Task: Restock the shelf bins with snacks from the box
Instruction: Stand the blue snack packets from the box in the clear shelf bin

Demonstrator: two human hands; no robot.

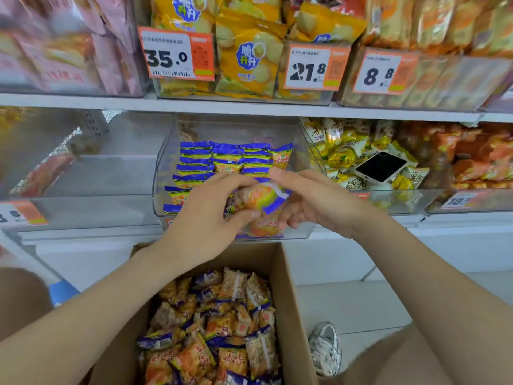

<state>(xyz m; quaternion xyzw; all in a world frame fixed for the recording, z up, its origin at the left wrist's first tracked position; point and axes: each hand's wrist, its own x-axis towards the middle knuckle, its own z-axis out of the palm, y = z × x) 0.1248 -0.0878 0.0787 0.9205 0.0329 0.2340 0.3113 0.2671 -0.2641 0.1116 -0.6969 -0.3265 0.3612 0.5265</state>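
Left hand and right hand together clutch a bunch of packets at the front lip of the bin, 12 o'clock from the box. A loose grip (several at once) could drop some outside it.

Both arms are bare and reach forward and up from the lower corners of the view, converging at the middle. The left forearm rises from the lower left and the right forearm from the lower right, with both wrists roughly straight.

The left hand shows its back to the camera. Its fingers curl over the top of a small clutch of snack packets, and its thumb presses in from below. The right hand faces it from the other side, with one fingertip on top and the other fingers curled underneath the same packets. The two hands almost touch, with the packets gripped between them.
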